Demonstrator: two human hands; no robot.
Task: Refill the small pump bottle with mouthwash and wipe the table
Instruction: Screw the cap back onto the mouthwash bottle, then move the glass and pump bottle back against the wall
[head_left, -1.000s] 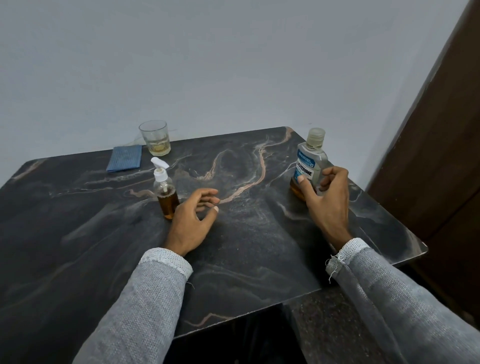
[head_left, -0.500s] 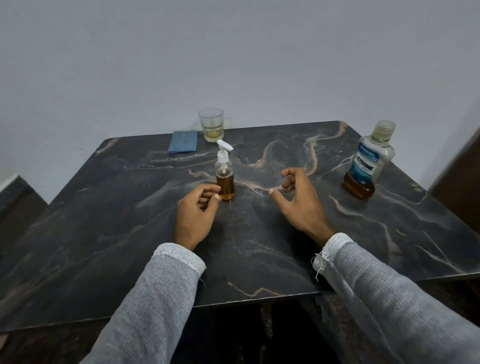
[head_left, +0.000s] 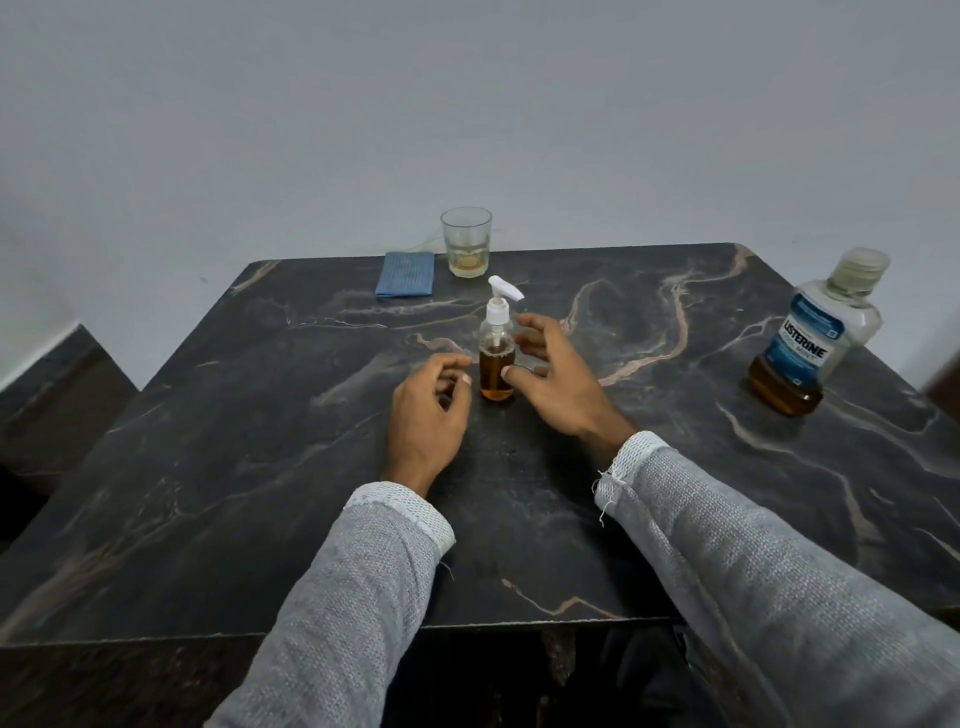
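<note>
The small pump bottle (head_left: 496, 364), clear with a white pump and amber liquid in its lower half, stands upright mid-table. My left hand (head_left: 428, 410) rests just left of it, fingers loosely curled, holding nothing. My right hand (head_left: 558, 384) is spread open on the bottle's right side, thumb tip at its lower wall and fingers behind it, not closed around it. The mouthwash bottle (head_left: 813, 338), capped, blue-labelled and holding a little amber liquid, stands alone at the right edge. A folded blue cloth (head_left: 406, 274) lies at the back.
A glass (head_left: 466, 241) with a little yellowish liquid stands at the back edge beside the cloth. The dark marble table (head_left: 260, 441) is set against a pale wall. Its front edge runs just under my sleeves.
My right hand let go of the mouthwash bottle at the right and moved left to the pump bottle. My left hand stayed beside the pump bottle. The view swung to centre on it.
</note>
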